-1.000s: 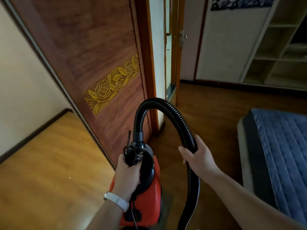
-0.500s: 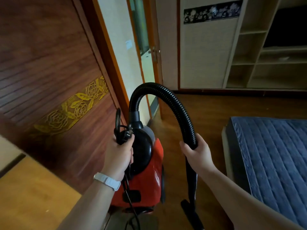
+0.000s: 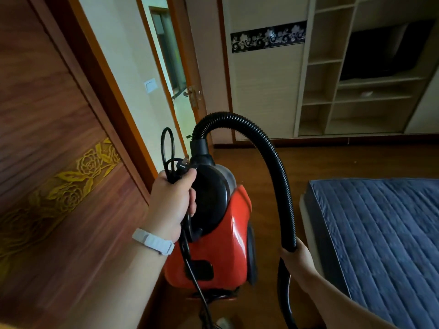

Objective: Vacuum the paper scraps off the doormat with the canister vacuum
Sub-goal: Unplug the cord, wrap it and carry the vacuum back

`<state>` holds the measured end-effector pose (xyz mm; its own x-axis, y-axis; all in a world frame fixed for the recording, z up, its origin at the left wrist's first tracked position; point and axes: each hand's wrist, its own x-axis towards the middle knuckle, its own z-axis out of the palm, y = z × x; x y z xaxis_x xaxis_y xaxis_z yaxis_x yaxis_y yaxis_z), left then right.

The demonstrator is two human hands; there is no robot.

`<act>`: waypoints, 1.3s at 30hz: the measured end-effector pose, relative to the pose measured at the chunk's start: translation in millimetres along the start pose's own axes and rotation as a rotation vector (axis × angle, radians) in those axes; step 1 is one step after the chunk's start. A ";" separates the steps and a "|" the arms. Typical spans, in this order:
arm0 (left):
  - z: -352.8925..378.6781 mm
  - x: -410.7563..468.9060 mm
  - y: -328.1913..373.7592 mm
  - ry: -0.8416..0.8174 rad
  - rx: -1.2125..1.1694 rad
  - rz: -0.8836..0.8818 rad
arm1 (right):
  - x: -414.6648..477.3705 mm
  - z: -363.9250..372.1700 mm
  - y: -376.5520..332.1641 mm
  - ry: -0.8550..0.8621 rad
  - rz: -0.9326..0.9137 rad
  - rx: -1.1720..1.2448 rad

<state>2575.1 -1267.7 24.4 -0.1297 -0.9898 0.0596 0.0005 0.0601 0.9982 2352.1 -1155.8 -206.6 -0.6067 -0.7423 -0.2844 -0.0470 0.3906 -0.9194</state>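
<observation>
The canister vacuum (image 3: 228, 245), red-bodied with a black rounded top, hangs upright low in the middle of the view, between a brown wooden door (image 3: 59, 129) on the left and a mattress (image 3: 380, 233) on the right. Whether its base touches the wooden floor (image 3: 332, 160) cannot be told.

The left hand (image 3: 172, 198) is at the vacuum's top. Its fingers (image 3: 191, 176) are curled tight round the black carry handle, together with a bundled loop of the power cord (image 3: 167, 143). The plug (image 3: 183, 164) sticks out just above the knuckles, and the rest of the cord trails down past the vacuum's rear. A white wristband (image 3: 153, 241) sits on that wrist.

The black ribbed hose (image 3: 278, 167) rises from the vacuum's front, arches over and drops to the right. The right hand (image 3: 298, 256) grips it low down, where the ribbing ends and a smooth black tube begins, with the fingers wrapped round it. The tube runs on downward out of view.

The door carries a carved band of gold roses (image 3: 78, 176). The mattress has a blue quilted cover and lies on the floor. Beyond it, against the far wall, stands a pale open shelving unit (image 3: 320, 74), next to a panel with a black floral strip (image 3: 268, 39). A light switch (image 3: 150, 85) shows on the cream wall past the door frame.
</observation>
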 end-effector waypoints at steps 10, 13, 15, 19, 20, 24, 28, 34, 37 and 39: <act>45.4 150.9 -64.7 -0.063 0.044 -0.054 | 104.3 -7.3 -91.0 0.227 -0.051 -0.037; 61.6 199.6 -68.5 -0.096 0.067 -0.056 | 136.6 1.4 -131.8 0.286 -0.111 -0.041; 75.2 231.5 -68.8 -0.138 0.105 -0.024 | 157.8 5.7 -161.1 0.307 -0.164 -0.025; 106.6 287.5 -75.7 -0.210 0.207 0.042 | 198.5 1.3 -205.2 0.379 -0.238 -0.043; 115.4 299.3 -77.7 -0.227 0.217 0.045 | 208.3 -3.2 -212.4 0.390 -0.247 -0.043; 155.9 346.9 -86.6 -0.298 0.254 0.043 | 253.9 -25.7 -237.4 0.420 -0.287 -0.029; 201.7 391.1 -100.9 -0.331 0.299 0.034 | 317.8 -47.1 -248.8 0.425 -0.334 0.008; 266.7 460.5 -97.4 -0.272 0.328 0.035 | 432.9 -77.4 -276.7 0.344 -0.400 0.062; 302.6 496.5 -90.0 -0.241 0.354 0.055 | 486.0 -95.4 -296.1 0.305 -0.410 0.115; 323.9 521.2 -87.6 -0.215 0.358 0.069 | 518.6 -108.4 -309.3 0.279 -0.414 0.123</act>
<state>2186.3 -1746.9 -34.2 -0.3453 -0.9346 0.0851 -0.3237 0.2037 0.9240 1965.9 -1602.6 -40.3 -0.7461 -0.6414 0.1786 -0.2447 0.0147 -0.9695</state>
